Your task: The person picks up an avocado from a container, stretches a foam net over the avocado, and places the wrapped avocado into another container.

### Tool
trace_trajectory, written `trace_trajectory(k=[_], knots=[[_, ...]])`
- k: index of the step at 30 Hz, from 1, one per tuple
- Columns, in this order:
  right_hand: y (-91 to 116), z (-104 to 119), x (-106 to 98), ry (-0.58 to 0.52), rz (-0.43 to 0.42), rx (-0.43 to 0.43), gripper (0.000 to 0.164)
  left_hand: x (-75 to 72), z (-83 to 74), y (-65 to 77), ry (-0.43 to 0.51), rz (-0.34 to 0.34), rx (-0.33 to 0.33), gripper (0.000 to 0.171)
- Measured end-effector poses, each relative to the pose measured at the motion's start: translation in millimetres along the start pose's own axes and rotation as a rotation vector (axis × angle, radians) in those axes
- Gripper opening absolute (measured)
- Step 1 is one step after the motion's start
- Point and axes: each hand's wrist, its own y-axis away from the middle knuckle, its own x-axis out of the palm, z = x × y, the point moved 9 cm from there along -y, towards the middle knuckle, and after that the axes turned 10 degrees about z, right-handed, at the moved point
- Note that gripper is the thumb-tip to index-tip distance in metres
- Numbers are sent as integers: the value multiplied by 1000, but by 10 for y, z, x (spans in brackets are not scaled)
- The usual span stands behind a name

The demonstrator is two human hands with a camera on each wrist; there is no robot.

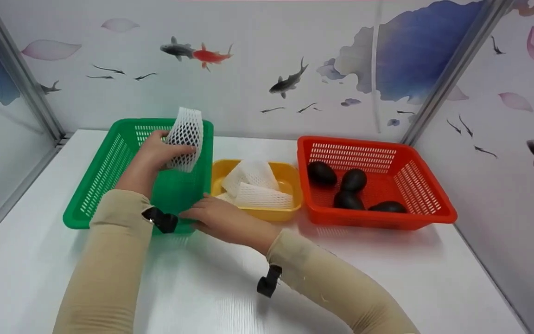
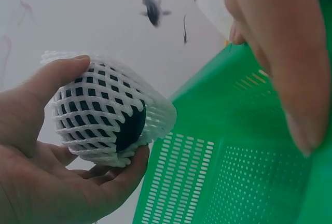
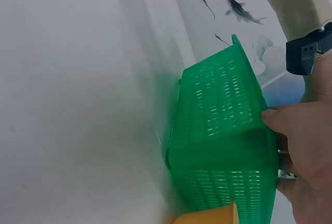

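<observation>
My left hand (image 1: 155, 150) holds a black egg-shaped fruit, sheathed in a white foam net sleeve (image 1: 187, 134), above the green basket (image 1: 207, 139). In the left wrist view the dark fruit (image 2: 132, 128) shows through the mesh, with the thumb on top and fingers beneath. My right hand (image 1: 230, 220) grips the near right corner of that basket; in the right wrist view the thumb lies on the outer side of the rim (image 3: 254, 92), while the other fingers are partly hidden behind it. Several bare black egg-shaped fruits (image 1: 321, 173) lie in the red basket (image 1: 378, 221).
Between the two baskets stands a yellow tub (image 1: 290, 176) with several white foam net sleeves (image 1: 264, 195) in it. All three containers stand on a white table (image 1: 230, 297). Printed walls (image 1: 248, 28) enclose the table at the back and sides.
</observation>
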Motion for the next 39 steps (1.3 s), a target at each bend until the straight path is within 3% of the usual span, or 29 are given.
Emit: trace_trajectory(k=[9, 17, 23, 31, 35, 39], knots=[[-39, -25, -82, -42, 20, -49, 37, -144, 128, -237, -41, -35, -28, 93], [-16, -68, -116, -57, 10, -61, 36, -83, 177, -512, -68, 1, -42, 80], [-23, -60, -85, -34, 57, -43, 39, -75, 275, -648, -211, 29, -72, 73], [-22, -13, -107, -27, 58, -64, 38, -31, 426, -709, -311, 101, -194, 68], [-26, -21, -111, -17, 52, -65, 38, 42, 423, -693, -387, 134, -214, 65], [-39, -24, -112, -27, 55, -54, 38, 56, 424, -697, -451, 116, -212, 63]])
